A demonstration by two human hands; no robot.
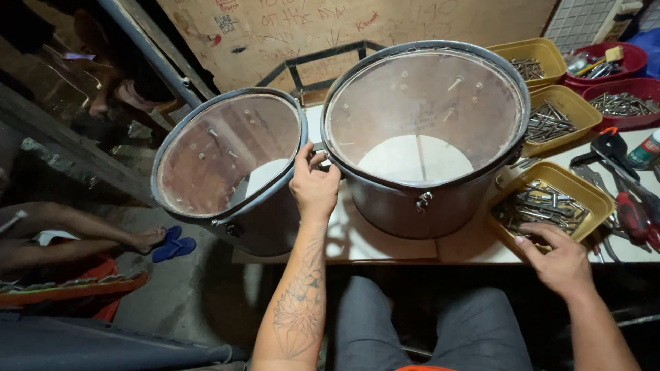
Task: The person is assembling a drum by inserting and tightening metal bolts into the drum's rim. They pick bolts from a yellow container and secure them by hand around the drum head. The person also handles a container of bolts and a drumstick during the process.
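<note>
At the far left of the frame, a bare foot [141,240] of another person beside a blue sandal [173,247] on the concrete floor, with striped orange cloth [75,288] lower left. Left of centre, a grey metal drum shell [230,168] tilted toward the camera, clear head on top, bolts visible through it, hanging off the left edge of the white table [385,244]. At centre, left hand [315,184] raised between the two drums, fingers curled closed around a small metal fitting at the rim of the larger drum [426,134], forearm tattooed. Larger drum standing upright on the table just right of centre, just beside the tilted one, clear head, white patch showing through, a metal lug on its front wall. To the right, a yellow tray [581,189] of metal rods and bolts at the table's front edge, just beside the larger drum. Right hand [558,257] at lower right, resting at the tray's near edge, fingers loosely spread and reaching into the hardware, gripping nothing clearly. Upper right, two more yellow trays [574,103] of metal parts, red bowls [629,86], then pliers and red-handled tools [629,206] at the right edge.
</note>
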